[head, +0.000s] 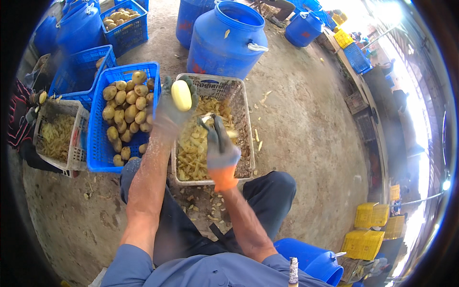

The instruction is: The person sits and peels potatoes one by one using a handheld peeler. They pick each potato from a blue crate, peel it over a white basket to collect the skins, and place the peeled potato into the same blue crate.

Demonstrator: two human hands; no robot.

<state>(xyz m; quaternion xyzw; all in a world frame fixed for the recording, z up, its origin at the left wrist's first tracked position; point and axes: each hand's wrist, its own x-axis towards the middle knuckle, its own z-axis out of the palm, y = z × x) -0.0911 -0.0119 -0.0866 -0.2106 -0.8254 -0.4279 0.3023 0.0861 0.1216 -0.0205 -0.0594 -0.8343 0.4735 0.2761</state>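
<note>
A peeled potato (pixel 181 95) lies in my gloved left hand (pixel 175 102), raised over the upper left corner of a pale plastic crate (pixel 250 143). My right hand (pixel 220 147), in a dark glove with an orange cuff, is closed on a small tool (pixel 206 117), probably a peeler, partly hidden by the fingers. Under both hands, potato peelings (pixel 193 154) cover much of the crate's bottom. Unpeeled potatoes (pixel 131 113) fill part of the blue plastic crate (pixel 94 143) to the left of my left forearm.
An open blue plastic barrel (pixel 226 46) stands just beyond the pale crate. Farther left are another blue crate (pixel 82 94), a crate of potatoes (pixel 125 32) and a co-worker's gloved hand (pixel 32 114) by a peelings crate (pixel 80 132). A blue barrel (pixel 304 256) lies at lower right.
</note>
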